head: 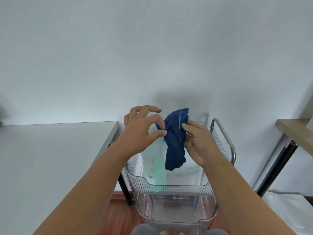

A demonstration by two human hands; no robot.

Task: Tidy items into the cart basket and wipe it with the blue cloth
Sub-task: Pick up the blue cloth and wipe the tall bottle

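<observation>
I hold a crumpled dark blue cloth (175, 139) in the air above the top basket (177, 184) of a clear plastic cart. My left hand (140, 131) pinches the cloth's left edge between thumb and forefinger, the other fingers spread. My right hand (198, 141) grips the cloth's right side with thumb on top. Inside the top basket stand a pale green pack (155, 167) and a white-and-blue pack (188, 172), partly hidden by the cloth and my hands.
A white table (50, 158) stands left of the cart, its black leg (125, 192) beside the basket. The cart's metal handle (225, 138) rises at the right. A lower clear basket (174, 212) sits beneath. Another table (294, 133) is at far right. The wall is close behind.
</observation>
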